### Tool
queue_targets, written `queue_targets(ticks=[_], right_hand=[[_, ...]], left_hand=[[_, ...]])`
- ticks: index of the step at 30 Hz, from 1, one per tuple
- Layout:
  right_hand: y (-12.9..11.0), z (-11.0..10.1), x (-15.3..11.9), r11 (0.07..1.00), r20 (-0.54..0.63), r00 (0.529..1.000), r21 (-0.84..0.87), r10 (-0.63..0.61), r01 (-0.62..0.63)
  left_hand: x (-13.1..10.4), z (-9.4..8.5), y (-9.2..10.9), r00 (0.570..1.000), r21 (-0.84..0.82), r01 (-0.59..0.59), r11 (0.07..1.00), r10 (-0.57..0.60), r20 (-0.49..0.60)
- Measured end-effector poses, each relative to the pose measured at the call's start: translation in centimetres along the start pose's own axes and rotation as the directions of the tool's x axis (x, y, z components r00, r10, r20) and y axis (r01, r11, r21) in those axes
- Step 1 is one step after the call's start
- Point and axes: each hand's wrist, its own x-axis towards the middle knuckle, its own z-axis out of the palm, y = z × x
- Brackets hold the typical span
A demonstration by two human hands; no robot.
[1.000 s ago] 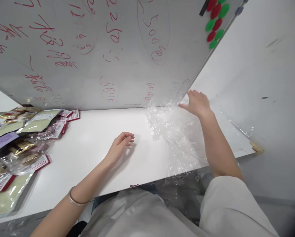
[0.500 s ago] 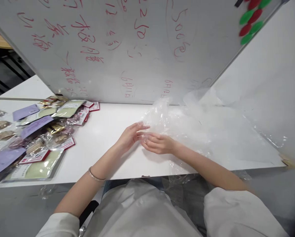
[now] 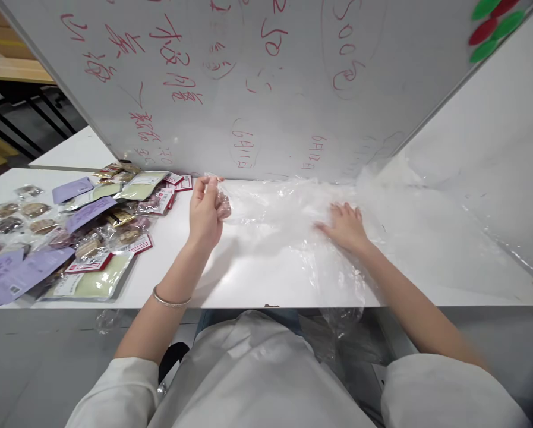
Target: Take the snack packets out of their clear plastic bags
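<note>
Thin clear plastic film (image 3: 270,205) lies crumpled across the white table (image 3: 252,270). Its left end is raised in my left hand (image 3: 205,217), whose fingers are closed on it near the foot of the whiteboard. To the right, my right hand (image 3: 349,229) rests on the film with its fingers spread. Part of the film hangs over the front edge of the table, near my lap. Whether it is a bag or a loose sheet is hard to make out.
On the left is a pile of packaged items: purple packets (image 3: 90,214), a pale green pouch (image 3: 99,279) and several small wrapped pieces (image 3: 35,209). A whiteboard (image 3: 275,119) with red writing stands behind the table. More clear plastic (image 3: 462,249) spreads at the right.
My hands were close together at the film and are now far apart. My left hand has moved left and back with the film's end; my right hand has moved right and opened flat.
</note>
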Motion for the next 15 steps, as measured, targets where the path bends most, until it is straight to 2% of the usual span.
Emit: queue_targets(ticks=[4,8,10,12,15], right_hand=[[2.8,0.0,1.4,0.993,0.082,0.99,-0.031,0.116,-0.114],[5.6,-1.3,3.1,0.971,0.202,0.96,0.099,0.194,-0.217],[6.4,-2.6,3.6,0.959,0.25,0.94,0.1,0.233,-0.264],[6.0,-4.5,3.6,0.953,0.256,0.926,0.055,0.276,-0.299],[2.4,-8.1,2.3,0.947,0.212,0.93,0.044,0.301,-0.317]], left_hand=[[0.4,0.6,3.8,0.998,0.021,-0.062,0.998,0.062,0.001],[0.2,1.0,8.7,0.96,0.066,-0.265,0.962,0.27,-0.078],[0.0,1.1,10.8,0.936,0.118,-0.339,0.933,0.347,-0.054],[-0.1,1.0,12.0,0.941,0.193,-0.336,0.922,0.335,0.04],[0.1,1.1,12.4,0.968,0.336,-0.208,0.919,0.143,0.207]])
